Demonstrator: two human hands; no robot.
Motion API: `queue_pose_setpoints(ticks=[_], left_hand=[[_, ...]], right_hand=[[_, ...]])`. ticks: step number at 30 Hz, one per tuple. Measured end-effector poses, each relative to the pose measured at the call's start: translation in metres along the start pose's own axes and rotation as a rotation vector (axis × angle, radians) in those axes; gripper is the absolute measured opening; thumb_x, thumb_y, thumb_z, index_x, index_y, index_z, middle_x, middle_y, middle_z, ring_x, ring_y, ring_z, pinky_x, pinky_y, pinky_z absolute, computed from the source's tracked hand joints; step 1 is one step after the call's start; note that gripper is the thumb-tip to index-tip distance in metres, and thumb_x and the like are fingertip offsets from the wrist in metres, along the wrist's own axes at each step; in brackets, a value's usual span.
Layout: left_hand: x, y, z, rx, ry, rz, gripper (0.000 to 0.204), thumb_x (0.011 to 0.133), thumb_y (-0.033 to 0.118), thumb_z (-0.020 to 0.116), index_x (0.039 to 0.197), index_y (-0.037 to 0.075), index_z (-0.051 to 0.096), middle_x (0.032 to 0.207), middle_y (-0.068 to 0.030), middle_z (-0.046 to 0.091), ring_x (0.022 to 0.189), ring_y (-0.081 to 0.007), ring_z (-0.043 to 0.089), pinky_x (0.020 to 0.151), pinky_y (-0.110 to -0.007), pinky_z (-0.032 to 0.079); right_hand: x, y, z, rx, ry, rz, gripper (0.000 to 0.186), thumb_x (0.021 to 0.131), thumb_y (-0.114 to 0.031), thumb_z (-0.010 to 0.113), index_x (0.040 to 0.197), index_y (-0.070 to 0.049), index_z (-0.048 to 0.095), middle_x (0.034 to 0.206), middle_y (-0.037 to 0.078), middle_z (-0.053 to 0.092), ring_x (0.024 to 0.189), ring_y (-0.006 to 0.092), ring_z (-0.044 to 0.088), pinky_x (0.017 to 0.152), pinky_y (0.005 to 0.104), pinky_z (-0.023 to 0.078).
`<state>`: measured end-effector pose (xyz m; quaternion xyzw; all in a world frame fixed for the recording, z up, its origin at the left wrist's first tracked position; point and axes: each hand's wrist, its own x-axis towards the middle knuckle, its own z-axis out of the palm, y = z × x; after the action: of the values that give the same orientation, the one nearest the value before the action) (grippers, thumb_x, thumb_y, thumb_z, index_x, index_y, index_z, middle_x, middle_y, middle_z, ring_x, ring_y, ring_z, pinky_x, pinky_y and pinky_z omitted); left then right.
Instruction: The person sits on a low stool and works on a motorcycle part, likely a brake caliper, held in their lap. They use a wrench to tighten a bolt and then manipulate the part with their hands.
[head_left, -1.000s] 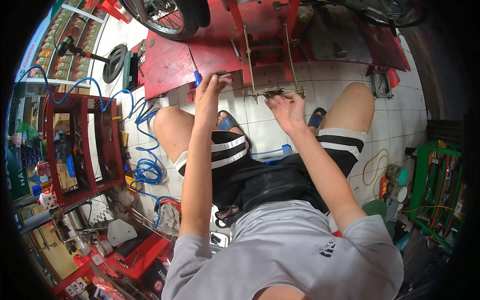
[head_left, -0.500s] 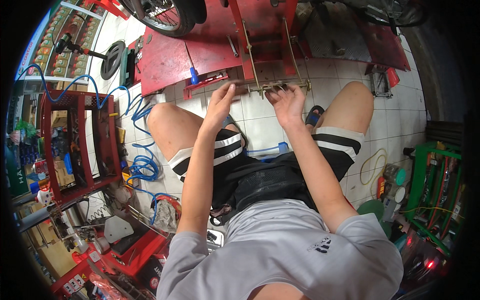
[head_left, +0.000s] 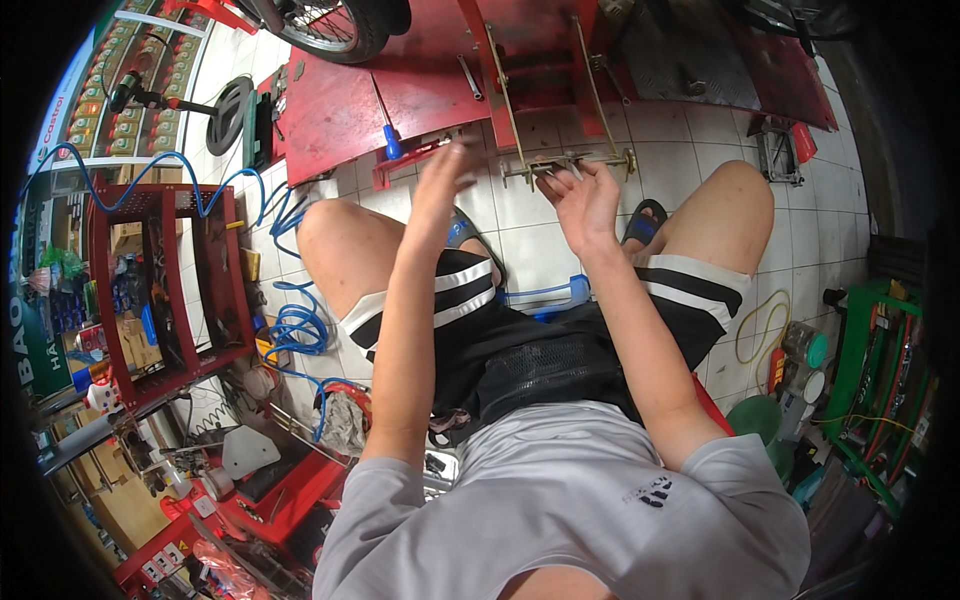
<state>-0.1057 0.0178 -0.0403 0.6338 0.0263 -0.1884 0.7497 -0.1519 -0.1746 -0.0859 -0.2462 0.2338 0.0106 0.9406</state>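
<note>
A brass-coloured metal crossbar (head_left: 540,163) with bolt-like ends joins the lower ends of two long metal arms on a red frame (head_left: 545,75). Against its underside, my right hand (head_left: 585,208) has its palm turned up and its fingers curled at the bar; the fingertips are partly hidden. My left hand (head_left: 437,190) hovers left of the bar, apart from it, fingers spread and smeared by motion. Just beyond that hand, a screwdriver (head_left: 391,143) with a blue handle lies on the red platform (head_left: 335,115). A wrench (head_left: 469,78) rests farther back.
A motorcycle wheel (head_left: 325,30) stands on the platform's far left. Coiled blue hose (head_left: 297,328) lies on the tiled floor beside a red rack (head_left: 178,290). To the right are a green rack (head_left: 850,370) and jars (head_left: 805,345). A small blue stool or tray edge (head_left: 550,295) shows between my legs.
My left hand has drawn back leftward from the crossbar's left end. My right hand stays at the bar, its palm turned up more. The whole view has shifted slightly.
</note>
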Motion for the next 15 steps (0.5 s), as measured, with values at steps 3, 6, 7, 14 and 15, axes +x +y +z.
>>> queue_pose_setpoints(ticks=[3,6,7,14,15], left_hand=[[-0.004,-0.004,0.006,0.081,-0.035,-0.179,0.049,0.103,0.039,0.041,0.131,0.0,0.052,0.123,-0.0159,0.065,0.118,-0.0249,0.057,0.102,-0.041,0.038],[0.004,-0.006,0.002,-0.053,-0.033,0.079,0.049,0.104,0.04,0.038,0.131,0.001,0.052,0.122,-0.0164,0.066,0.12,-0.0255,0.057,0.103,-0.04,0.038],[0.006,-0.006,0.0,-0.049,-0.049,0.044,0.049,0.104,0.039,0.037,0.131,0.002,0.052,0.122,-0.0165,0.066,0.12,-0.0254,0.057,0.102,-0.04,0.038],[0.005,-0.001,0.001,0.052,-0.042,0.083,0.045,0.104,0.041,0.038,0.127,0.004,0.053,0.112,-0.0125,0.07,0.108,-0.0199,0.061,0.095,-0.036,0.041],[0.005,-0.001,-0.001,0.044,-0.034,0.05,0.046,0.105,0.04,0.037,0.128,0.003,0.053,0.114,-0.0144,0.069,0.11,-0.0217,0.061,0.097,-0.037,0.04]], right_hand=[[0.0,-0.001,0.0,-0.015,-0.016,0.002,0.031,0.092,-0.027,0.048,0.11,-0.003,0.051,0.109,0.019,0.062,0.101,0.0273,0.059,0.096,0.0392,0.045],[0.001,0.0,-0.001,-0.012,-0.019,0.008,0.03,0.091,-0.027,0.048,0.11,-0.003,0.051,0.11,0.019,0.062,0.101,0.0275,0.059,0.096,0.0393,0.045],[0.001,0.0,-0.002,-0.008,-0.017,0.009,0.03,0.091,-0.027,0.048,0.11,-0.003,0.051,0.11,0.019,0.062,0.102,0.0275,0.059,0.096,0.0393,0.045],[0.001,0.0,-0.002,-0.026,-0.016,0.002,0.03,0.091,-0.027,0.049,0.11,-0.004,0.051,0.11,0.019,0.062,0.102,0.027,0.059,0.096,0.0396,0.045],[0.0,0.0,-0.002,-0.031,-0.015,-0.001,0.03,0.091,-0.027,0.049,0.111,-0.004,0.051,0.11,0.019,0.062,0.102,0.027,0.059,0.096,0.0396,0.045]])
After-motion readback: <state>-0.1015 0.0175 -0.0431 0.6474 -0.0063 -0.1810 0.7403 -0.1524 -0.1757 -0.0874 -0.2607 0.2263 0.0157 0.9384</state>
